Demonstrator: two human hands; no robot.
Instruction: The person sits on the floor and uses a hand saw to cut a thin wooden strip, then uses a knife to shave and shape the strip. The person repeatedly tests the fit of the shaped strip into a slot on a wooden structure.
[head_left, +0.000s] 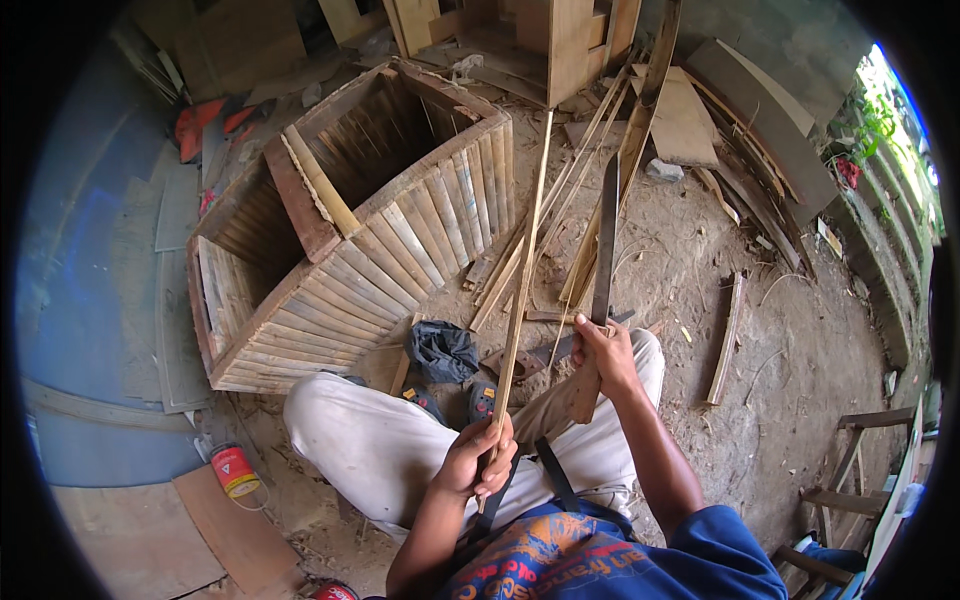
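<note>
A long, thin bamboo strip (523, 285) slants up and away from my lap, its near end wrapped in the fingers of my left hand (481, 455). My right hand (606, 352) is closed round a machete (606, 240), whose long dark blade points away from me. The wooden handle (583, 393) sticks out below that hand. Strip and blade are apart, side by side above my knees. Between my legs and a slatted bamboo frame lies a crumpled black plastic bag (442, 350).
The bamboo-slatted wooden frame (400, 250) stands at the left front. Long bamboo strips (590, 265) lie ahead, with plywood sheets (683, 125) behind them. One short strip (728, 340) rests on the dirt at right. A red-and-yellow can (234, 470) stands left; a wooden rack (850, 490) is at lower right.
</note>
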